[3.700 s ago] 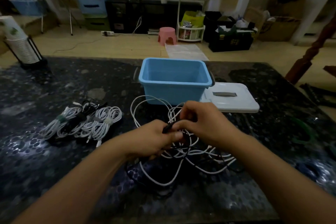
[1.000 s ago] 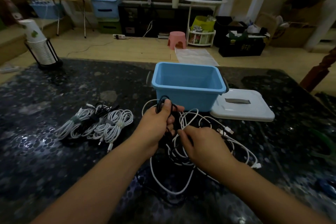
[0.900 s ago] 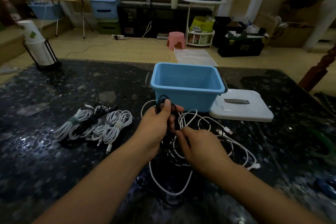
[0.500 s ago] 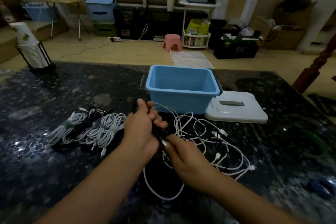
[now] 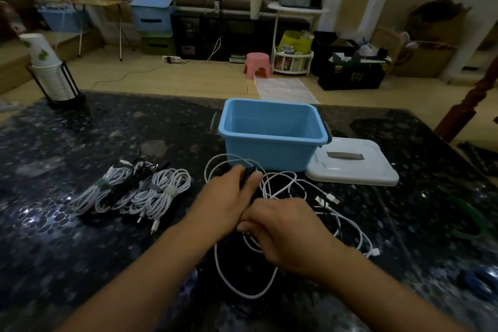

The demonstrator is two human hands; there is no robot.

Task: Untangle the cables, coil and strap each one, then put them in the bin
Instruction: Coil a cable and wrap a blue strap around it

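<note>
- So far, a row of coiled, strapped cables [image 5: 134,193] lies toward the tabletop's [image 5: 67,137] left side; the blue bin [image 5: 272,140] at the far middle looks empty.
- Left: a tangle of white and black cables [image 5: 301,202] in front of the bin.
- Left hand [image 5: 226,202] pinches a black cable [image 5: 246,174].
- Right hand [image 5: 285,229], touching the left, curls its fingers on the tangle.
</note>
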